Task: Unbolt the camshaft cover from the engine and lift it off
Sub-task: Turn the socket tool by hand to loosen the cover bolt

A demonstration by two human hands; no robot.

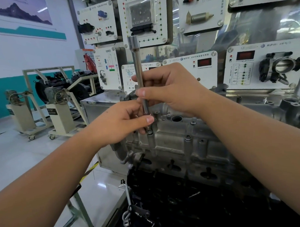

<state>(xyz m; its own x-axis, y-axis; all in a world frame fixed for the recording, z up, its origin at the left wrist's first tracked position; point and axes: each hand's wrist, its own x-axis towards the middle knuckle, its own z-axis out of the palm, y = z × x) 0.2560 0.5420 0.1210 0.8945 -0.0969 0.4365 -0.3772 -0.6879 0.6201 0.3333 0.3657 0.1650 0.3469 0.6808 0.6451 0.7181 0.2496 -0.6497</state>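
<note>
The silver cast camshaft cover point(175, 143) sits on top of the dark engine block point(193, 197). A long steel socket extension bar point(137, 65) stands nearly upright, its lower tip on a bolt point(149, 130) at the cover's near left corner. My right hand point(169, 89) is wrapped around the bar's middle. My left hand point(127, 122) pinches the bar's lower end just above the bolt, hiding the joint. Other bolts point(187, 137) stand along the cover's front edge.
A panel of white training boards point(190, 71) with sensors and a throttle body point(280, 68) rises right behind the engine. Engine stands on castors point(58, 107) sit at the left on the pale floor. A metal bracket and wires point(131, 211) hang off the engine's front.
</note>
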